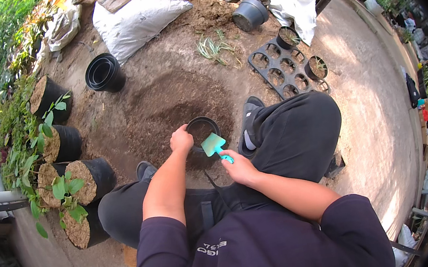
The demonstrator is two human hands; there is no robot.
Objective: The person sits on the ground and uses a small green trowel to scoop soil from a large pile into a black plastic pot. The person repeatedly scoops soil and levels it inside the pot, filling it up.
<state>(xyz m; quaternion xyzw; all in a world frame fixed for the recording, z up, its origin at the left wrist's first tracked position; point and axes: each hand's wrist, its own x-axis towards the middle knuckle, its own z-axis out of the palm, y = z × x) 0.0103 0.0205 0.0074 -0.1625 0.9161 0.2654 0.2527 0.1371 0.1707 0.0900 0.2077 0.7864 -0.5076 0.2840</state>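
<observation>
Between my feet, a round black plastic plant pot point(217, 124) stands on loose dark soil point(154, 126). My left hand point(181, 138) grips its rim on the left side. In my right hand point(238, 166) is the handle of a turquoise hand trowel point(213, 144). The trowel's blade lies over the pot's near right rim and hides part of the opening. What the pot holds is hard to make out in the shade.
A black pot tray point(274, 76) with small potted plants point(315, 67) lies ahead right. Nested black pots point(106, 73) stand ahead left, near a white sack point(138, 23). Leafy plants in black grow bags point(94, 180) line the left. Pulled grass-like plants point(214, 48) lie ahead.
</observation>
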